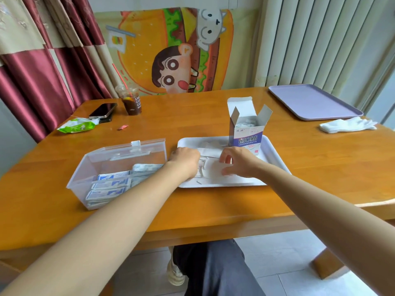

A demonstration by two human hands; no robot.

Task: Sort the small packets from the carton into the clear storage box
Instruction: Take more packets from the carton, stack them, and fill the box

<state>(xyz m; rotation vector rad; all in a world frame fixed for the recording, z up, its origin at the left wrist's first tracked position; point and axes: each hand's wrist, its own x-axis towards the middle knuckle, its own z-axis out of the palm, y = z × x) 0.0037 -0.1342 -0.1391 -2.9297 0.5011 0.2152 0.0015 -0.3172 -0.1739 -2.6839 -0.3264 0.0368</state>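
A white tray lies in the middle of the table with several loose white packets spread on it. The open carton stands upright at the tray's far right, more packets showing in its top. My left hand is over the tray's left part, fingers curled down onto the packets. My right hand is over the tray's middle, fingers bent around white packets. Left of the tray stands the clear storage box, lid raised, with stacked blue-and-white packets inside.
A lilac tray and white gloves lie at the far right. A phone, an iced drink cup, a green wipes pack and a small red wrapper sit at the far left.
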